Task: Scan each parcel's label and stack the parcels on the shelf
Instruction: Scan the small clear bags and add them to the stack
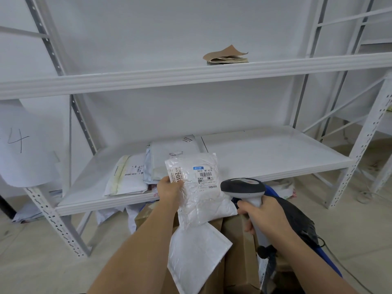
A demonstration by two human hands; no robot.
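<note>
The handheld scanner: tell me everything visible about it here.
The scanner has a dark grey, rounded head with a lighter top panel and a pale grey handle. The right hand grips the handle, head tilted left toward the labelled white parcel held by the left hand. A dark cable leaves its base.

Bright, even, diffuse light; soft shadows only. Wide-angle distortion: shelf (191, 76) beams bow, uprights lean at left/right edges. Slight glare on parcel (197, 187) film, centre. Focus fairly sharp; edges softer.
</note>
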